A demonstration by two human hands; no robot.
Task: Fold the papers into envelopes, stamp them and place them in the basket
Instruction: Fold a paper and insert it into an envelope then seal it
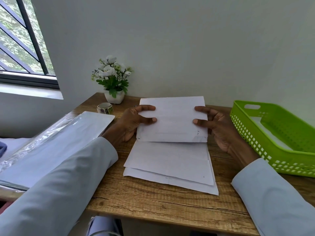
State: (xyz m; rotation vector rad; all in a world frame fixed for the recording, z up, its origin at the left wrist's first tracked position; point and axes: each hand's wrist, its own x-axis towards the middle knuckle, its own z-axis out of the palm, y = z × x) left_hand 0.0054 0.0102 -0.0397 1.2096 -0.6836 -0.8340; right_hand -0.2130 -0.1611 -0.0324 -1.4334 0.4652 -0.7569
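Head view: I see my left hand (pixel 134 121) and right hand (pixel 216 126) pinch the folded paper (pixel 173 120) by its sides, above the sheets (pixel 168 164) on the desk (pixel 153 201), near the basket (pixel 279 132).

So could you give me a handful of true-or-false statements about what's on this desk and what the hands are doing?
1. Both hands hold the folded paper. True: the left hand and right hand grip its side edges.
2. The green basket sits on the person's left. False: it is on the right.
3. More loose sheets lie on the table under the held paper. True.
4. The flower pot stands inside the basket. False: it stands on the table by the wall.
5. The sticker roll is in the right hand. False: it lies near the pot.
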